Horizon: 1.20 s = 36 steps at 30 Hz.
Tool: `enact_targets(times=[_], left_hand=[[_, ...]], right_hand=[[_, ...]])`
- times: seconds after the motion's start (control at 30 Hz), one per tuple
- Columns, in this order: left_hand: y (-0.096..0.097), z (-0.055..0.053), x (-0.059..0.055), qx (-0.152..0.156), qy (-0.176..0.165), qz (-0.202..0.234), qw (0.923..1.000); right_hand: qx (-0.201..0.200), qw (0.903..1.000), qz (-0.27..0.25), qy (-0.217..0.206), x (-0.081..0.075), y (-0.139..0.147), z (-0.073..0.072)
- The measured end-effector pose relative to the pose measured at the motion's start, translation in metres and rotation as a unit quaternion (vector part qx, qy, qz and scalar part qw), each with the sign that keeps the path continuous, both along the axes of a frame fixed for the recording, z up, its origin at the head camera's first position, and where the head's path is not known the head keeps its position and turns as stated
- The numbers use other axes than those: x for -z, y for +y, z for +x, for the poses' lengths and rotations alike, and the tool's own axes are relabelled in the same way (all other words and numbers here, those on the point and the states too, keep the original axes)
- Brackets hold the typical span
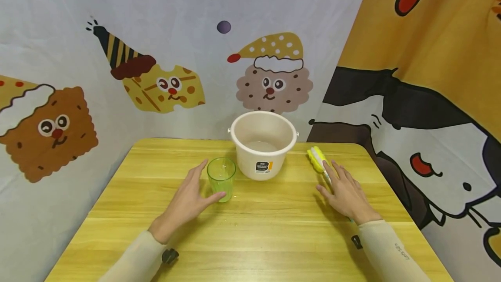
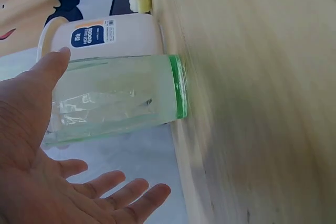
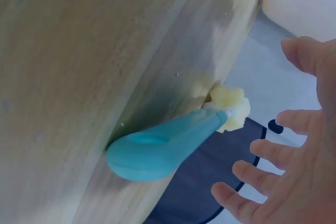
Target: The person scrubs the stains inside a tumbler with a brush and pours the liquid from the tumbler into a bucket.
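I can count one left hand [image 1: 185,201], one right hand [image 1: 346,194], one green transparent cup [image 1: 221,179], one cream-coloured bucket [image 1: 247,162], one turquoise-handled sponge brush [image 3: 168,148], one wooden table [image 1: 274,229] and three printed hat-wearing cartoon snacks [image 1: 283,88].

Cartoon-printed cloth backdrop [image 1: 184,8] behind a yellow wood-grain table [image 1: 266,238].

The table [image 1: 274,238] bears cup [image 1: 221,181], bucket [image 1: 248,160], brush [image 1: 316,159].

head view bright; soft shadows on flat yellow wooden table [image 1: 250,238]; wrist views dimmer; shiny spots on round see-through green cup [image 2: 115,95].
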<state>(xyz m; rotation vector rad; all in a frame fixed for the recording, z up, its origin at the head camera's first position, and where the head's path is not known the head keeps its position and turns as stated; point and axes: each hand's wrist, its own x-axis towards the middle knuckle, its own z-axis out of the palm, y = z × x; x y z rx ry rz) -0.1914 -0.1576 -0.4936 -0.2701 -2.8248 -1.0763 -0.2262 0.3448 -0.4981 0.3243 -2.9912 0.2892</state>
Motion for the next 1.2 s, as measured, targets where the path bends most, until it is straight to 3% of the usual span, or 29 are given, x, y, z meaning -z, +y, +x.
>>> enact_targets(times=[0.53,0.9,1.2], left_hand=[[0.014,-0.01,0.001,0.008,-0.013,0.064,0.9978],[0.021,-0.013,0.002,-0.011,-0.009,0.069,0.9975],[0.02,-0.015,0.005,-0.008,-0.013,0.083,0.9965]], right_hand=[[0.008,0.9999,-0.004,-0.012,-0.001,0.008,0.003],[0.017,0.9995,-0.007,-0.027,0.001,0.01,0.004],[0.017,0.9988,-0.016,-0.044,0.005,0.013,-0.002]])
